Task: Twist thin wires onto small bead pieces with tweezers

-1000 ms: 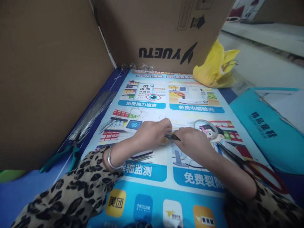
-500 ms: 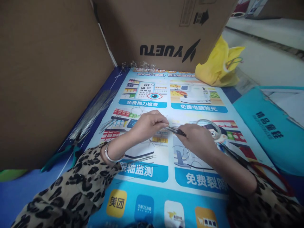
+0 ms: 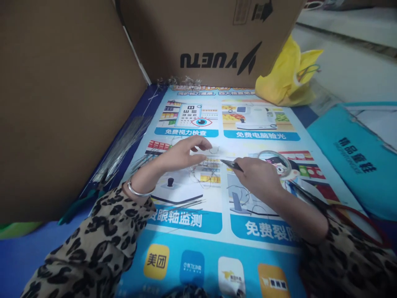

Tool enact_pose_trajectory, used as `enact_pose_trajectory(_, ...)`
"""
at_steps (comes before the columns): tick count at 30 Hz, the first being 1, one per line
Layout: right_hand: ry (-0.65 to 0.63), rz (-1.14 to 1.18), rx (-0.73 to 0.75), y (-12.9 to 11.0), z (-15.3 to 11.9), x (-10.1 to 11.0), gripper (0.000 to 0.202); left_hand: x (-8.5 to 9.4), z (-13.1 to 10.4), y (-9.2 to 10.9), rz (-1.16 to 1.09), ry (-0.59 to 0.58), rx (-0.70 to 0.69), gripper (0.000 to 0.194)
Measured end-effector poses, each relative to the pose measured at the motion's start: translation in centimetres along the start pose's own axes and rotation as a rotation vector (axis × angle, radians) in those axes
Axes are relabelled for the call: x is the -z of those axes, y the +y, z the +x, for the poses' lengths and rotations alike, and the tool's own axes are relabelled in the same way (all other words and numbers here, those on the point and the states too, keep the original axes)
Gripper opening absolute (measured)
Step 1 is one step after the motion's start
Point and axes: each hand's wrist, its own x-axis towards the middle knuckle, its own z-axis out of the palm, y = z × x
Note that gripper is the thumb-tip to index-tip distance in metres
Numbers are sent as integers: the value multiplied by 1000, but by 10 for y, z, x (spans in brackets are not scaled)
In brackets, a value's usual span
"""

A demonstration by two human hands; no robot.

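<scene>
My left hand (image 3: 186,153) is above the middle of the printed poster (image 3: 225,194), its thumb and fingers apart with nothing visible between them. To its right, my right hand (image 3: 260,176) is wrapped round small dark pliers (image 3: 231,164), whose tips point left toward my left fingers without touching them. Thin bent wires (image 3: 204,176) lie on the poster below my left hand. A bundle of straight wires (image 3: 186,205) rests nearer to me.
Cardboard panels (image 3: 214,37) stand at the left and back. More wires (image 3: 120,145) and green-handled pliers (image 3: 80,205) lie at left. Red-handled scissors (image 3: 356,221), a clear ring (image 3: 288,159), a yellow bag (image 3: 282,78) and a teal box (image 3: 350,161) are at right.
My left hand has moved left, away from the pliers' tips, and its pinched fingers have opened. My right hand still holds the pliers. The view has shifted slightly.
</scene>
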Motion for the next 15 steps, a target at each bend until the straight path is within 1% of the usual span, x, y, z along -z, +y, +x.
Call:
enact_pose_trajectory(3, 102, -63, 82, 1, -2, -5, 22, 0, 0, -11, 67, -70, 59, 27)
enact_pose_trajectory(6, 171, -92, 144, 2, -3, -9, 21, -8, 1, -16, 174, -98, 64, 20)
enact_pose_trajectory(11, 215, -88, 195, 4, -3, -10, 21, -22, 3, -19, 295, -117, 18, 8)
enact_pose_trajectory(15, 231, -97, 214, 4, -4, -8, 21, -25, 3, -18, 388, -117, 36, 9)
